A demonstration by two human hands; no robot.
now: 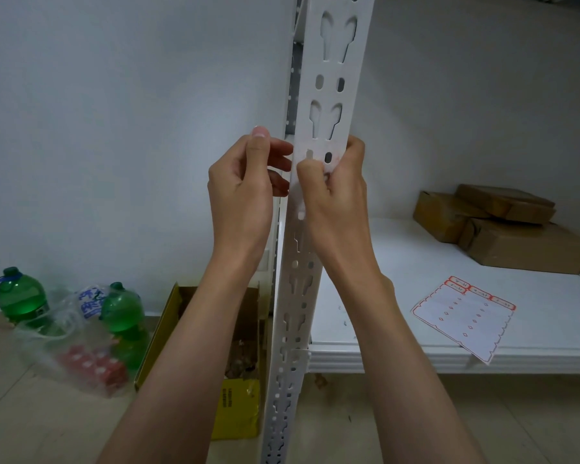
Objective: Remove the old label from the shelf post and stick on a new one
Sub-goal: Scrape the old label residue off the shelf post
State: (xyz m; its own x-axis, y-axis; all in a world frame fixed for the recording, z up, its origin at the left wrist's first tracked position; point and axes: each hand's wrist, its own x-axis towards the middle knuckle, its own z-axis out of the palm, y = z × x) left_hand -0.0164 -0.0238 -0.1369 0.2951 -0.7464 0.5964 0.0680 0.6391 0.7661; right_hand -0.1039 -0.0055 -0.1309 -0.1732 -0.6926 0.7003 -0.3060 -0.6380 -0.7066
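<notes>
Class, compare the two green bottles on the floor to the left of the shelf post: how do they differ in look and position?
The left bottle stands in the open, with a blue tie at its neck; the right bottle sits inside a clear plastic bag. The left bottle is nearer the wall, the right bottle nearer the yellow box. Both are green with green caps, upright.

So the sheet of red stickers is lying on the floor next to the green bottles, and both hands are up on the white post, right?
Not quite. The head view shows the sheet of red stickers lying on the white shelf, right of the post, not on the floor by the green bottles. The rest holds: the left hand and right hand are both up on the white post.
</notes>
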